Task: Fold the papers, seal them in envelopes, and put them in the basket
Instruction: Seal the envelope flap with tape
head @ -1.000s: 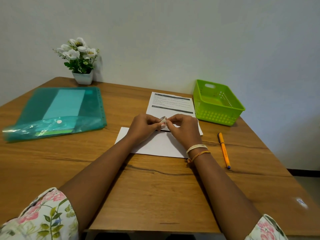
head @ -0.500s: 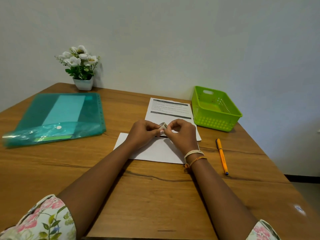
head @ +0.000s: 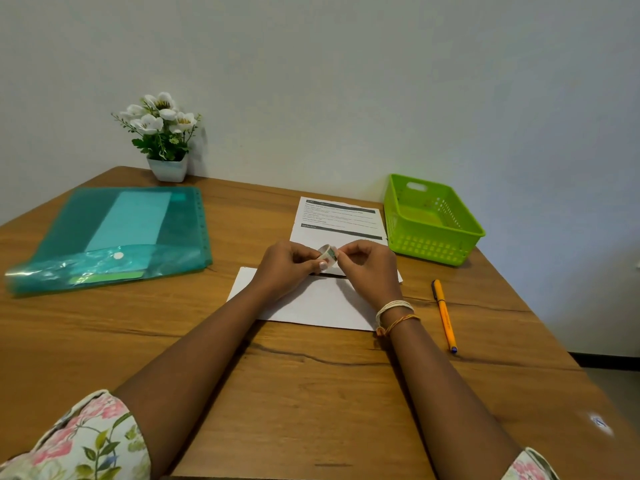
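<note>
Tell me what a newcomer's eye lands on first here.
Both hands meet mid-table: the left hand and right hand pinch a small patterned tape roll above a white paper envelope. A bright green plastic basket sits far right, a teal plastic folder left.

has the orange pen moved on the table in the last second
No. The orange pen lies at the same spot right of the white envelope, along the same crack in the table. Only the camera shifted.
</note>
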Motion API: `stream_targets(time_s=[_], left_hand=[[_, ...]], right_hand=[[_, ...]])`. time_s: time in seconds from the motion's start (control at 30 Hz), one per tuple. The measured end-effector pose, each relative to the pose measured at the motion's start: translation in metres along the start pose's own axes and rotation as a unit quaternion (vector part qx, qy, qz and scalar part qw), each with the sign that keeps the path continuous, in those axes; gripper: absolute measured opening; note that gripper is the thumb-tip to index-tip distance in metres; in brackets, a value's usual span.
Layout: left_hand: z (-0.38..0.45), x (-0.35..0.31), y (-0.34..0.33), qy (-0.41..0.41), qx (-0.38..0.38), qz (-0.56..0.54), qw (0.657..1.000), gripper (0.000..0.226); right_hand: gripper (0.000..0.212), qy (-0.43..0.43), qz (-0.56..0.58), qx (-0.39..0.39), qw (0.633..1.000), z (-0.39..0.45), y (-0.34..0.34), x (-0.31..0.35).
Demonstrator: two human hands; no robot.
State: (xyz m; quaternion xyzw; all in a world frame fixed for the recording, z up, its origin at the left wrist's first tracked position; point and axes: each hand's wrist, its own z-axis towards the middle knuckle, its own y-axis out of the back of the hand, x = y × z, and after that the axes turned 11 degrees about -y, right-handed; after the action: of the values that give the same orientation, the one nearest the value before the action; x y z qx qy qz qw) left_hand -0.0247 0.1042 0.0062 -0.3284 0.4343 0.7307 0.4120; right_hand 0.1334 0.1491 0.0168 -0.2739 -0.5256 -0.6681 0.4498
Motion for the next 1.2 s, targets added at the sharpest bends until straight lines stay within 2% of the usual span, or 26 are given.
stream_targets(time_s=[0.13, 0.33, 0.47, 0.63, 0.77, 0.9, 1.03, 1.2], left_hand=[[0.002, 0.000, 0.000, -0.007, 0.014, 0.023, 1.000, 0.023], [0.004, -0.001, 0.006, -0.046, 0.041, 0.085, 0.994, 0.027], [0.007, -0.002, 0.011, -0.083, 0.054, 0.114, 0.989, 0.024], [0.009, -0.003, 0.019, -0.091, 0.076, 0.129, 0.985, 0.020], [0.011, 0.001, 0.023, -0.080, 0.032, 0.158, 0.984, 0.017], [0.011, 0.008, 0.026, -0.066, -0.018, 0.265, 0.962, 0.020], [0.008, 0.013, 0.029, -0.050, -0.026, 0.329, 0.943, 0.021], [0.004, 0.010, 0.027, -0.088, -0.060, 0.370, 0.923, 0.028]], right_hand=[[0.011, -0.105, 0.133, 0.005, 0.986, 0.002, 0.004, -0.001], [0.007, -0.247, 0.330, 0.052, 0.910, -0.001, 0.007, 0.006], [0.006, -0.284, 0.392, 0.071, 0.872, -0.002, 0.008, 0.008], [0.012, -0.310, 0.447, 0.062, 0.836, 0.002, 0.012, 0.004], [0.011, -0.313, 0.448, 0.069, 0.834, 0.001, 0.013, 0.001], [0.012, -0.312, 0.447, 0.073, 0.835, 0.000, 0.012, 0.002], [0.019, -0.312, 0.450, 0.071, 0.834, -0.002, 0.012, 0.002], [0.023, -0.314, 0.454, 0.069, 0.831, -0.003, 0.013, 0.004]])
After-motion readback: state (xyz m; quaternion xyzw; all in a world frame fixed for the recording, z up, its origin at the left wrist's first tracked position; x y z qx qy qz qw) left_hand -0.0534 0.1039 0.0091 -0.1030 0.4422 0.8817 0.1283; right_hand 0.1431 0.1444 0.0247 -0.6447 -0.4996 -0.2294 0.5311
